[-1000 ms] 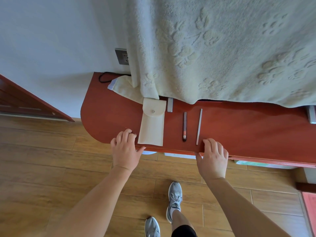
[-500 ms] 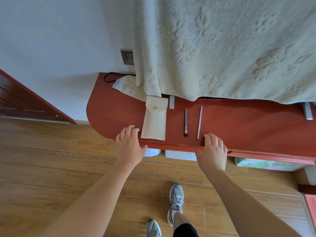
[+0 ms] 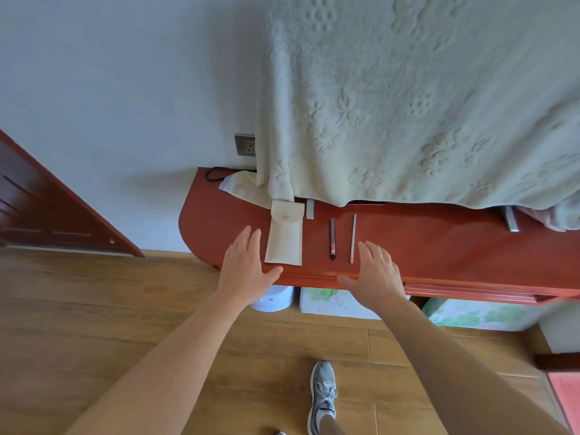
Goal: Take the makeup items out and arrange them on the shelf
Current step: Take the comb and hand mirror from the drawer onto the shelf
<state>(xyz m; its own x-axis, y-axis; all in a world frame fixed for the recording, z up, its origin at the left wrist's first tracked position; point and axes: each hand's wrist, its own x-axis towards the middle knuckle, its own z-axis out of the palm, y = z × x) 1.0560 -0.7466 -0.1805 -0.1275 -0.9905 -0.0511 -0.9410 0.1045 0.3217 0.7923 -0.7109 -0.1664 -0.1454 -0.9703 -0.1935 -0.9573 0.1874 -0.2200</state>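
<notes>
Red shelf [image 3: 439, 246], cream pouch [image 3: 284, 238] flat on it, left hand [image 3: 246, 268] spread beside pouch, right hand [image 3: 375, 271] spread right of pouch, two pencils [image 3: 332, 238] between.

Left hand [image 3: 248, 265], right hand [image 3: 375, 271]; palms down, fingers straight

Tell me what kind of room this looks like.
Probably a room in a home: a red wooden shelf against a white wall, a cream blanket hanging over it and a wood plank floor.

- One head-worn wide-angle view looks forward and steeply down at the glossy red-brown wooden shelf [image 3: 439, 246], from close above its front edge.
- The wood-plank floor [image 3: 94, 309] fills the frame below the shelf, the white wall [image 3: 125, 89] behind it.
</notes>
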